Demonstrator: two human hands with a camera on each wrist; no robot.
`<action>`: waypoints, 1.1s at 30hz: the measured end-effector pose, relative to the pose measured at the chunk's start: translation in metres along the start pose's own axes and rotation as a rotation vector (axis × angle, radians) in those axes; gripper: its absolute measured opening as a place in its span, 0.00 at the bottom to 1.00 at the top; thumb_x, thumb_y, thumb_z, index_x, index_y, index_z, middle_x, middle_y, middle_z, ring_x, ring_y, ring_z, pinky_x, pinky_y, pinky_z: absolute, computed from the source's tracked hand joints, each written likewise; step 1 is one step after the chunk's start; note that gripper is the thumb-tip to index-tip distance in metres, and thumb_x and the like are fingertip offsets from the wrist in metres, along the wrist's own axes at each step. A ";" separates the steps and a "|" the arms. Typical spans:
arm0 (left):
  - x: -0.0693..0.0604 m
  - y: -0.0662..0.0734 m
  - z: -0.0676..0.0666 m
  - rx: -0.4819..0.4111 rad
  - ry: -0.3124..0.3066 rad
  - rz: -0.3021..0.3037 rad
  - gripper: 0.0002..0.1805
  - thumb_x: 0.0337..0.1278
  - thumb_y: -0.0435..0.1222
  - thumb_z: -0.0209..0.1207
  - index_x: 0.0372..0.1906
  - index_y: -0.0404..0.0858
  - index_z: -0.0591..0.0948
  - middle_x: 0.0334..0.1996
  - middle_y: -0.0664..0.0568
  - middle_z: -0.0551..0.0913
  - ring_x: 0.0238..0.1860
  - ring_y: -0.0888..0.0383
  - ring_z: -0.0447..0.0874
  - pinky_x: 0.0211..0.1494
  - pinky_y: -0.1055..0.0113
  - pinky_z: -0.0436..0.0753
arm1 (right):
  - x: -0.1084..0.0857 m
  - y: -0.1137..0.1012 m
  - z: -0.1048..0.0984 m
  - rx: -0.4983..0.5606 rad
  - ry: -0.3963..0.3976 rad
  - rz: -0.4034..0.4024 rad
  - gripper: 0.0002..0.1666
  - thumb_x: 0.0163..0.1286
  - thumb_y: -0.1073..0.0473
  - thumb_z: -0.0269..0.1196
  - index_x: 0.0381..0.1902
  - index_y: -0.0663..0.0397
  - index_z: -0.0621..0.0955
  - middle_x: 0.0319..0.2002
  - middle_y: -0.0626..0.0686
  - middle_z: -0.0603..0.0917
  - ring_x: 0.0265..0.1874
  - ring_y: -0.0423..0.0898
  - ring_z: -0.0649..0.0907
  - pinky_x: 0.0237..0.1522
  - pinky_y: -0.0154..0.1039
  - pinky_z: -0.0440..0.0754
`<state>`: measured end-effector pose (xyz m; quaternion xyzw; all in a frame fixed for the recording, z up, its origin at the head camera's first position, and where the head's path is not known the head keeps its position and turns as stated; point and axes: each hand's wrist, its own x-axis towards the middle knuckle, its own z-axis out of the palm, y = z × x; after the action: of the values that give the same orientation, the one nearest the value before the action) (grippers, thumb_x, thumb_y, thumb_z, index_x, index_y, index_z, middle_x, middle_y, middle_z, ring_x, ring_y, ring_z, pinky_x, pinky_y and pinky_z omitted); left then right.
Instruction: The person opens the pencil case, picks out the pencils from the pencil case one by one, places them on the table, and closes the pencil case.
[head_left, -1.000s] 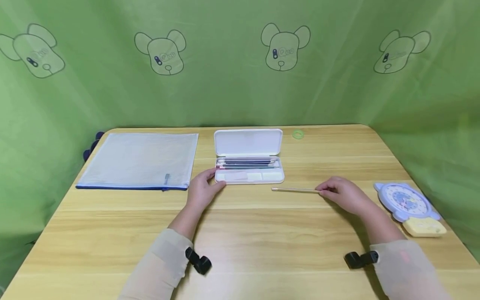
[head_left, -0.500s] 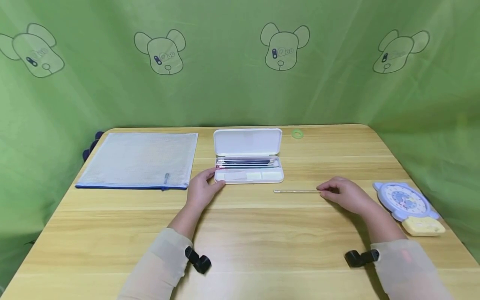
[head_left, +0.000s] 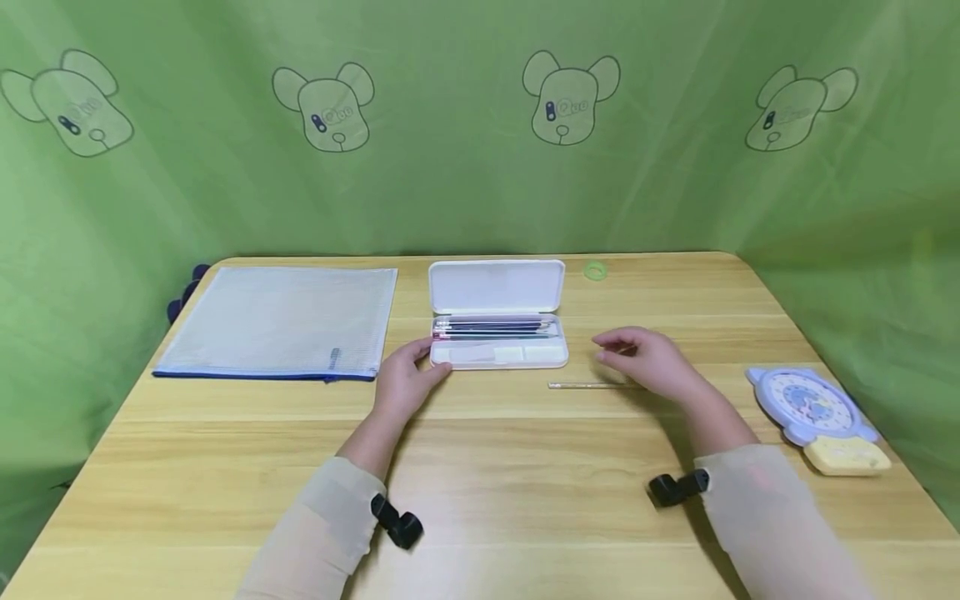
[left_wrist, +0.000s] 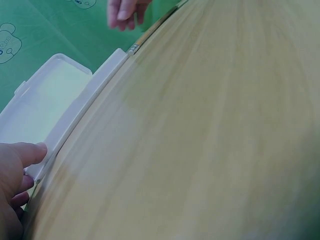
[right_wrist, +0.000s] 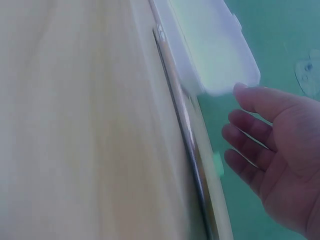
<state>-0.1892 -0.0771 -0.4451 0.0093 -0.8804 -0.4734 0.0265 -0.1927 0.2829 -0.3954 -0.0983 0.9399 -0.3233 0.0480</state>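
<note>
The white pencil case [head_left: 498, 285] stands with its lid up, several pencils [head_left: 495, 326] lying in its rear compartment. My left hand [head_left: 402, 382] holds the case's left end, thumb at the front corner and fingers at the side; the left wrist view shows the thumb on the case's edge [left_wrist: 75, 122]. A single pencil [head_left: 585, 386] lies on the table in front of the case, to its right. Above and behind that pencil's right end is my right hand [head_left: 651, 363], fingers apart and holding nothing. In the right wrist view its relaxed fingers are clear of the pencil [right_wrist: 185, 120].
A mesh zip pouch [head_left: 285, 321] with a blue edge lies at the left. Behind the case, to its right, is a green ring [head_left: 596, 271]. At the right edge are a blue toy clock [head_left: 810, 403] and a yellow block [head_left: 847, 456]. A green curtain [head_left: 450, 192] surrounds the table.
My right hand has let go of the single pencil and moved up and to the left. The pencil stays on the table. My left hand keeps its place on the case.
</note>
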 end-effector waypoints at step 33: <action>0.000 -0.002 0.000 -0.004 0.017 0.020 0.30 0.52 0.42 0.70 0.60 0.35 0.78 0.58 0.44 0.82 0.65 0.47 0.77 0.72 0.54 0.72 | 0.096 -0.065 0.057 -0.116 -0.156 -0.022 0.18 0.68 0.60 0.62 0.54 0.58 0.82 0.55 0.60 0.84 0.60 0.58 0.78 0.69 0.55 0.70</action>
<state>-0.1894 -0.0781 -0.4465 0.0044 -0.8792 -0.4748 0.0389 -0.2672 0.1783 -0.4028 -0.1361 0.9494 -0.2600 0.1116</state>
